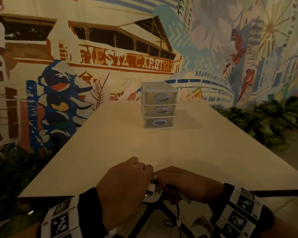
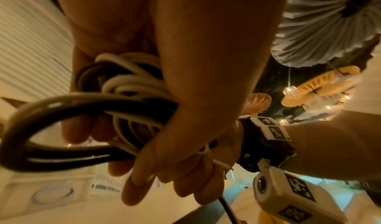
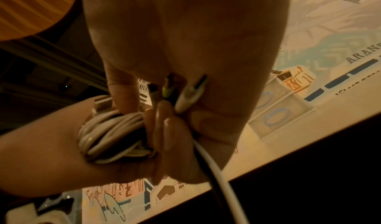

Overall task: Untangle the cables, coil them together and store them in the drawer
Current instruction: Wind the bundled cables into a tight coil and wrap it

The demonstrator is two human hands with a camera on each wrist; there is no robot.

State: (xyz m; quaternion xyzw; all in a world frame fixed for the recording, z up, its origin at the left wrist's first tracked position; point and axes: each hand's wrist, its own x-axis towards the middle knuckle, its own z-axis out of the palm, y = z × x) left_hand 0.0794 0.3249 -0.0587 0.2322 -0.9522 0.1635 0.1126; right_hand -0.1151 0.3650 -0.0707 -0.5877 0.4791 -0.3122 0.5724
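A coil of white and black cables [image 1: 152, 194] sits between both hands at the table's near edge. My left hand [image 1: 141, 170] curls its fingers round the coil [image 2: 132, 87], where a thick black loop sticks out sideways. My right hand [image 1: 163, 179] grips the coil [image 3: 109, 136] from the other side. It also pinches several cable ends, whose plugs [image 3: 193, 90] poke up between its fingers. One white and one black strand [image 3: 216, 170] trail down from it. The clear three-drawer unit [image 1: 159, 109] stands at the table's far middle with all drawers closed.
The beige table [image 1: 110, 152] stretches between my hands and the drawer unit. Loose cable tails [image 1: 178, 219] hang below the near edge over dark table legs. A painted mural wall stands behind, and green plants [image 1: 268, 121] line the right side.
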